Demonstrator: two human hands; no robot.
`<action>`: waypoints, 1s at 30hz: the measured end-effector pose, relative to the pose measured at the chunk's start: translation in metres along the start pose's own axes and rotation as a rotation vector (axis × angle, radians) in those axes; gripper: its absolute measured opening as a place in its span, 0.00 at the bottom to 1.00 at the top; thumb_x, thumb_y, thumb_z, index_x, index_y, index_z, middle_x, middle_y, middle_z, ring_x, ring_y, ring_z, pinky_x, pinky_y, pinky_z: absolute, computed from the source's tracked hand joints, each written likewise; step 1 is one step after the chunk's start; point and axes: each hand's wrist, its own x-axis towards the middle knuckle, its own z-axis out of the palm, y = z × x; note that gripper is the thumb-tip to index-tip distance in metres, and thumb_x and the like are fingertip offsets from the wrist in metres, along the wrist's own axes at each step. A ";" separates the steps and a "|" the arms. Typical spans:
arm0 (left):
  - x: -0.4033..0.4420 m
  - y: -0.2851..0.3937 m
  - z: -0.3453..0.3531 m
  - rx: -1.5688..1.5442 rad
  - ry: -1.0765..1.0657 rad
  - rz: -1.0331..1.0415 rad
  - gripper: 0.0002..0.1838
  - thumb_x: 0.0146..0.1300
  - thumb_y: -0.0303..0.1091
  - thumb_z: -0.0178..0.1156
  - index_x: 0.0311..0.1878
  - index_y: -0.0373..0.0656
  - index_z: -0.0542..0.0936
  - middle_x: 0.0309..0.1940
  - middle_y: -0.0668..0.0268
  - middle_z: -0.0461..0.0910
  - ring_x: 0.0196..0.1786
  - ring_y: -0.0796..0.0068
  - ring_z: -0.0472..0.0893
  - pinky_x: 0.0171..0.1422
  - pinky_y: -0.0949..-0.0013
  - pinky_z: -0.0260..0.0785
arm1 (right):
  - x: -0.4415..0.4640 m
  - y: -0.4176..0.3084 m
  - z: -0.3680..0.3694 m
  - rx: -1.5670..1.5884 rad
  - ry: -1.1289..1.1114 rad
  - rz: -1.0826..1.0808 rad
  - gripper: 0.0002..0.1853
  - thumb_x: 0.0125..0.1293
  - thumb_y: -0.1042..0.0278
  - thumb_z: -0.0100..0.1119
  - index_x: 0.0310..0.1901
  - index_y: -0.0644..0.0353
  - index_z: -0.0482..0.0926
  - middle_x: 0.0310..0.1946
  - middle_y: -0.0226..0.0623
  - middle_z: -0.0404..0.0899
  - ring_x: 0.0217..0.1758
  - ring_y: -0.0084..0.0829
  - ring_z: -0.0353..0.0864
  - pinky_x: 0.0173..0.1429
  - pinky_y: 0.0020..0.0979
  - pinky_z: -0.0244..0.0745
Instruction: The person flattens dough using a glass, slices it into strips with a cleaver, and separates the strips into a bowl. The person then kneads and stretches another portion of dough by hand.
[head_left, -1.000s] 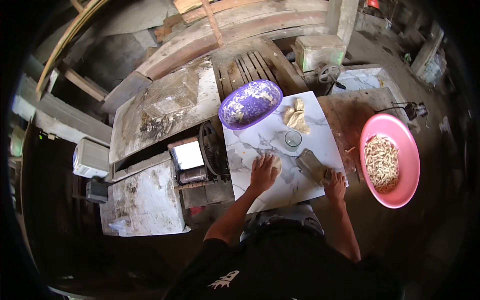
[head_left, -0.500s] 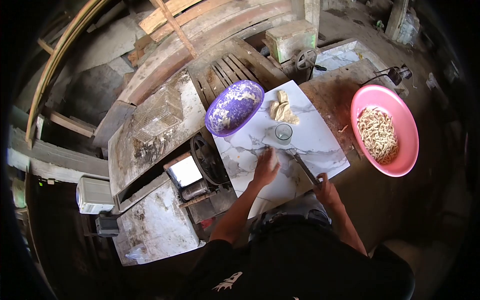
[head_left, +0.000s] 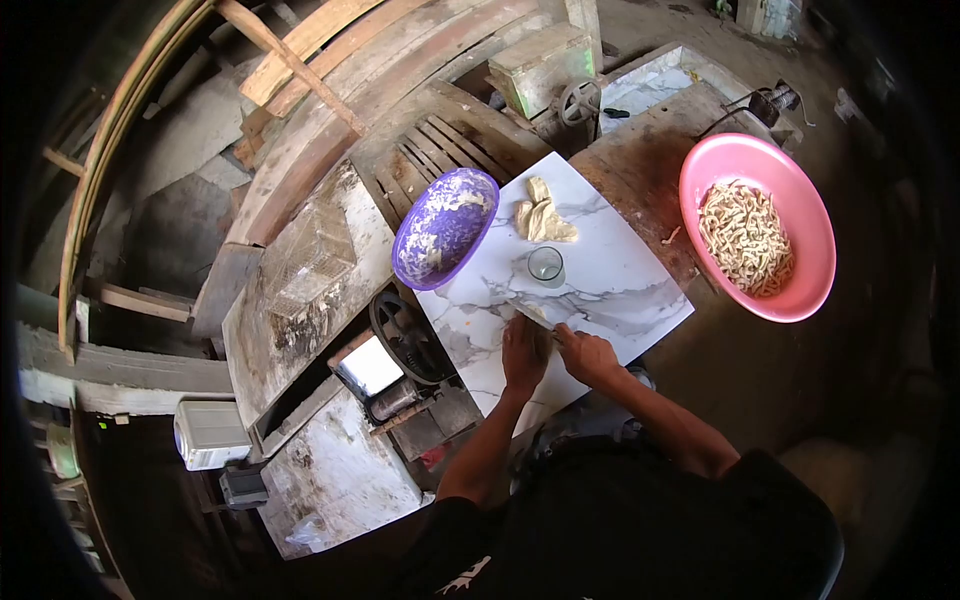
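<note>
My right hand (head_left: 588, 356) is closed around the handle of a knife (head_left: 532, 314), whose blade points left and away from me over the marble-patterned board (head_left: 640, 290). Just below the blade is my left hand (head_left: 524, 354), fingers drawn together near the steel; whatever they hold is hidden. A clear drinking glass (head_left: 545, 264) stands upright beyond both hands. Farther back lies a folded lump of pale dough (head_left: 546, 221), with a smaller piece (head_left: 539, 189) against it.
A purple basin (head_left: 402, 257) smeared with dough rests at the board's left edge. On the right, a pink basin (head_left: 818, 270) holds many short dough strips (head_left: 745, 240). A machine with a black wheel (head_left: 405, 340) sits left of the board; a wooden table (head_left: 650, 150) stretches behind.
My right hand has brought the knife left and up to my left hand, its blade now above the left fingers. My left hand has turned and drawn slightly nearer my body.
</note>
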 end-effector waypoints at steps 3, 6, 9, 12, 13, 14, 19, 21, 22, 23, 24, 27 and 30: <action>-0.001 0.000 0.001 0.035 0.014 -0.009 0.19 0.59 0.31 0.60 0.52 0.34 0.74 0.51 0.49 0.72 0.58 0.44 0.69 0.65 0.48 0.60 | 0.009 0.003 0.012 -0.032 0.025 -0.020 0.22 0.67 0.65 0.51 0.61 0.62 0.67 0.31 0.53 0.81 0.31 0.52 0.84 0.36 0.52 0.78; -0.003 -0.001 0.001 0.083 -0.199 -0.108 0.25 0.62 0.35 0.59 0.61 0.34 0.70 0.61 0.47 0.69 0.67 0.45 0.65 0.73 0.48 0.55 | 0.008 -0.001 0.014 -0.023 -0.045 0.009 0.20 0.69 0.67 0.45 0.61 0.60 0.64 0.34 0.52 0.82 0.36 0.52 0.85 0.39 0.50 0.79; -0.009 -0.004 0.004 0.076 -0.127 -0.084 0.23 0.62 0.35 0.59 0.59 0.34 0.71 0.61 0.48 0.69 0.67 0.46 0.65 0.72 0.47 0.55 | 0.007 -0.005 0.000 -0.010 -0.155 0.108 0.20 0.69 0.67 0.45 0.61 0.60 0.65 0.33 0.52 0.83 0.37 0.53 0.85 0.40 0.51 0.79; -0.006 -0.003 0.006 0.076 -0.137 -0.105 0.24 0.62 0.34 0.59 0.59 0.34 0.71 0.61 0.48 0.69 0.67 0.46 0.65 0.72 0.47 0.55 | -0.006 -0.002 -0.012 0.047 -0.169 0.148 0.18 0.68 0.66 0.46 0.58 0.59 0.65 0.33 0.52 0.83 0.36 0.55 0.84 0.40 0.54 0.78; -0.006 0.000 0.005 0.075 -0.134 -0.136 0.24 0.62 0.35 0.59 0.59 0.34 0.70 0.62 0.49 0.68 0.68 0.46 0.65 0.73 0.48 0.54 | -0.012 0.002 -0.012 0.047 -0.171 0.148 0.18 0.68 0.66 0.46 0.58 0.59 0.65 0.33 0.52 0.83 0.36 0.55 0.84 0.40 0.54 0.78; -0.005 0.002 0.004 0.075 -0.130 -0.170 0.25 0.63 0.36 0.58 0.60 0.34 0.70 0.63 0.49 0.68 0.69 0.47 0.64 0.74 0.48 0.54 | -0.019 0.007 -0.011 0.075 -0.157 0.147 0.18 0.68 0.66 0.47 0.58 0.59 0.65 0.31 0.55 0.82 0.34 0.58 0.83 0.38 0.56 0.77; -0.007 0.000 0.007 0.123 -0.057 -0.097 0.27 0.64 0.40 0.57 0.62 0.32 0.70 0.63 0.44 0.68 0.69 0.44 0.63 0.73 0.49 0.54 | -0.049 0.017 -0.023 0.069 -0.209 0.218 0.17 0.67 0.64 0.49 0.56 0.58 0.65 0.30 0.58 0.82 0.33 0.61 0.82 0.38 0.58 0.75; -0.011 -0.003 0.007 0.134 -0.083 -0.122 0.29 0.66 0.41 0.56 0.65 0.32 0.69 0.67 0.44 0.66 0.72 0.44 0.61 0.75 0.50 0.52 | -0.061 0.018 -0.030 0.066 -0.238 0.259 0.15 0.67 0.66 0.49 0.54 0.57 0.64 0.31 0.56 0.82 0.36 0.59 0.83 0.39 0.57 0.76; -0.012 -0.004 0.006 0.152 -0.101 -0.101 0.28 0.67 0.40 0.54 0.66 0.32 0.69 0.69 0.45 0.64 0.72 0.45 0.61 0.76 0.50 0.51 | -0.064 0.018 -0.033 0.067 -0.238 0.261 0.15 0.67 0.66 0.49 0.54 0.57 0.64 0.31 0.56 0.82 0.36 0.59 0.83 0.39 0.57 0.76; -0.013 -0.005 0.005 0.169 -0.118 -0.081 0.28 0.68 0.40 0.53 0.66 0.33 0.69 0.71 0.46 0.62 0.73 0.45 0.60 0.76 0.51 0.51 | -0.067 0.018 -0.037 0.058 -0.259 0.276 0.15 0.68 0.64 0.49 0.53 0.58 0.64 0.31 0.56 0.82 0.36 0.59 0.83 0.39 0.57 0.76; -0.014 -0.008 0.007 0.168 -0.120 -0.080 0.28 0.68 0.40 0.53 0.66 0.33 0.69 0.71 0.46 0.62 0.73 0.45 0.60 0.76 0.51 0.51 | -0.069 0.019 -0.038 0.050 -0.281 0.291 0.16 0.68 0.63 0.50 0.53 0.58 0.64 0.31 0.57 0.82 0.36 0.59 0.83 0.39 0.56 0.76; -0.013 -0.011 0.010 0.044 -0.140 -0.075 0.26 0.68 0.39 0.53 0.65 0.33 0.71 0.70 0.49 0.63 0.72 0.44 0.62 0.76 0.50 0.52 | -0.073 0.021 -0.031 0.119 -0.196 0.231 0.17 0.69 0.60 0.51 0.54 0.58 0.65 0.31 0.56 0.82 0.36 0.59 0.83 0.38 0.56 0.76; -0.008 -0.003 0.004 0.033 -0.070 -0.073 0.24 0.66 0.37 0.56 0.62 0.33 0.73 0.67 0.48 0.66 0.69 0.44 0.65 0.73 0.50 0.56 | -0.067 0.025 -0.013 0.175 -0.107 0.130 0.19 0.69 0.59 0.52 0.56 0.59 0.66 0.31 0.53 0.83 0.35 0.58 0.83 0.38 0.55 0.76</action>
